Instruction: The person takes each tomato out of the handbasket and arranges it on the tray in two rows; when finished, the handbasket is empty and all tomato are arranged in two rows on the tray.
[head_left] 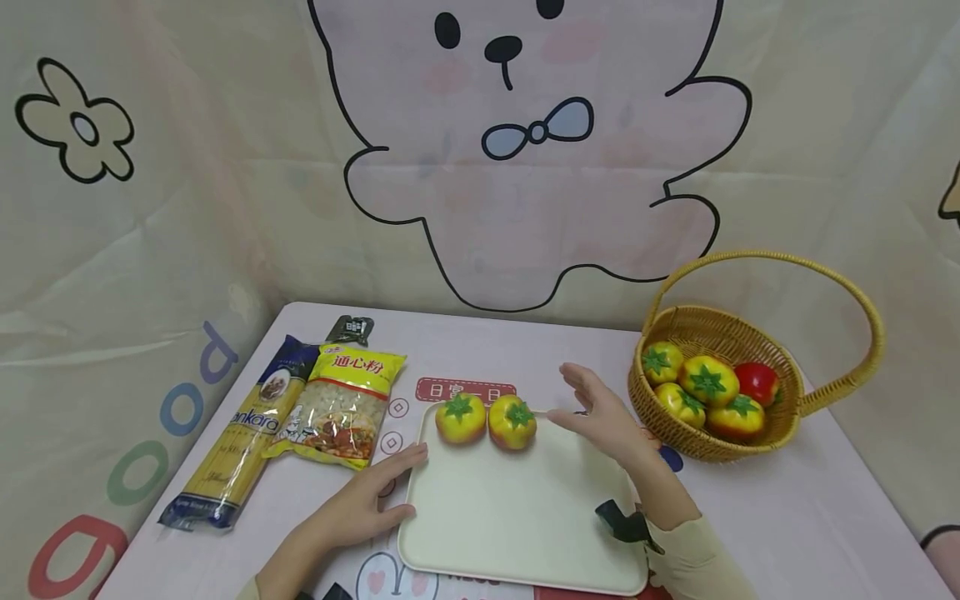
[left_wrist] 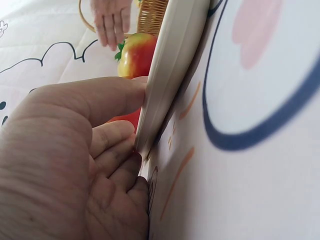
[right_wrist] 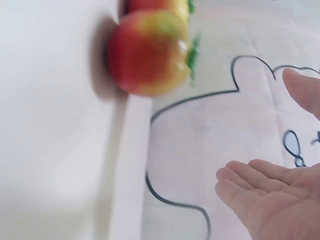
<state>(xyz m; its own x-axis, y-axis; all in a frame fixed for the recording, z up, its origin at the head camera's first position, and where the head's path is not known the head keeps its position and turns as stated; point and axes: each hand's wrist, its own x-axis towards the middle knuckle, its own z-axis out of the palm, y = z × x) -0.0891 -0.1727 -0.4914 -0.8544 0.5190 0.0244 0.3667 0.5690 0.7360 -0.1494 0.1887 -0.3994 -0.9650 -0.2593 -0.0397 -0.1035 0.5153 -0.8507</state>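
Observation:
A cream tray (head_left: pixel 517 517) lies on the table, and two yellow-and-red tomatoes with green leafy tops sit side by side at its far edge, the left tomato (head_left: pixel 461 419) and the right tomato (head_left: pixel 512 422). My left hand (head_left: pixel 367 500) touches the tray's left side with relaxed, spread fingers; up close in the left wrist view, the thumb and fingertips rest along the tray wall (left_wrist: pixel 167 70). Over the tray's far right corner, my right hand (head_left: pixel 600 417) is raised with fingers extended and nothing in it. The right wrist view shows its bare palm (right_wrist: pixel 280 205), apart from the tomatoes.
A wicker basket (head_left: pixel 675 429) with a tall handle stands at the right, holding several yellow tomatoes and a red one (head_left: pixel 756 383). At the left lie a spaghetti pack (head_left: pixel 243 442), a yellow macaroni bag (head_left: pixel 341 404) and a small dark packet (head_left: pixel 351 330). A printed cloth hangs behind.

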